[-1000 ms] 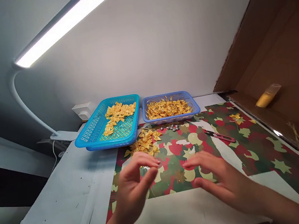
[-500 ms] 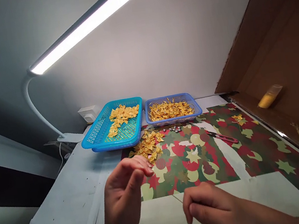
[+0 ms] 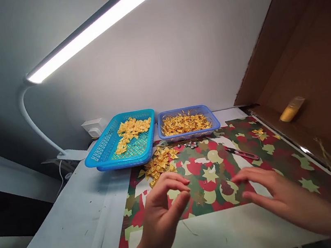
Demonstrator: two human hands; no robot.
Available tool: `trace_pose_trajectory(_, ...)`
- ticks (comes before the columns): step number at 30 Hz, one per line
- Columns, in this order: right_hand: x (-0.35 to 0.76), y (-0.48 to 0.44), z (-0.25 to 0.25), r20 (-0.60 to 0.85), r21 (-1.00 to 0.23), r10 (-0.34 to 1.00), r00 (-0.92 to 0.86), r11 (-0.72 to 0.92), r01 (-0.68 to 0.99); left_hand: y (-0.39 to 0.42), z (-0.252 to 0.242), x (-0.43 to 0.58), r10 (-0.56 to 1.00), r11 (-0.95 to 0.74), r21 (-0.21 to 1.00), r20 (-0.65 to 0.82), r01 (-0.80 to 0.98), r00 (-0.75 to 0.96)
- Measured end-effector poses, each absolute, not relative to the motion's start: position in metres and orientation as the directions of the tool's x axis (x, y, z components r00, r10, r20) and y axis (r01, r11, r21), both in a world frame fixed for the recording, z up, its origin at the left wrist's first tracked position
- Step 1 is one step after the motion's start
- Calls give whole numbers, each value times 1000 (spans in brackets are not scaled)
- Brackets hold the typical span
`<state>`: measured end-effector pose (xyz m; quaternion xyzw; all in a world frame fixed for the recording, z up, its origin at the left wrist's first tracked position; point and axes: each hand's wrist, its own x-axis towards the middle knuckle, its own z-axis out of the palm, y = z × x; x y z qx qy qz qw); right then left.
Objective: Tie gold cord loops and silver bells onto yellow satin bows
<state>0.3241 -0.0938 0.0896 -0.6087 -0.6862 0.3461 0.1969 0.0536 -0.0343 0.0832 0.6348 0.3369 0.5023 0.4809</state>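
Observation:
My left hand [image 3: 163, 211] hovers over the patterned paper [image 3: 283, 164] with its fingers curved and the thumb a little apart from them; I see nothing in it. My right hand [image 3: 282, 195], slightly blurred, reaches out low over the paper's near edge with its fingers stretched and empty. A loose pile of gold ribbon bows [image 3: 159, 163] lies just beyond my left fingertips. A thin thread [image 3: 189, 228] rests on the white sheet between my hands.
At the back stand a turquoise basket [image 3: 104, 149] with gold bows and a blue basket [image 3: 212, 117] of gold pieces. Red snips [image 3: 242, 153], small silver bells [image 3: 190, 144] and one bow [image 3: 258, 131] lie on the paper. A cardboard wall [image 3: 314, 56] stands on the right, and a desk lamp [image 3: 100, 24] hangs overhead.
My right hand went from curled near the front edge to stretched out further right and forward. My left hand shifted right over the paper. The view swung slightly.

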Motion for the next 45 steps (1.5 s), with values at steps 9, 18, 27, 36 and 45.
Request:
trace_pose_trajectory(9, 221, -70, 86, 353, -869, 846, -399, 454, 196, -44, 94, 56, 826, -470, 876, 394, 107, 403)
trace_pose_trajectory(18, 218, -58, 76, 142, -988, 961, -237, 153, 27, -38, 69, 54, 869, -424, 898, 368, 115, 332)
trace_pose_trajectory(27, 242, -31, 53, 92, -994, 978, -186, 79, -78, 8, 32, 22, 877, -458, 566, 415, 685, 244)
trace_pose_trajectory(36, 293, -15, 42, -26, -911, 976, 217, 66, -408, 28, 14, 18, 912, -382, 174, 230, 908, 339)
trace_pose_trajectory(45, 295, -17, 38, -23, -928, 977, 210, 57, -368, 27, 14, 19, 887, -418, 165, 286, 894, 362)
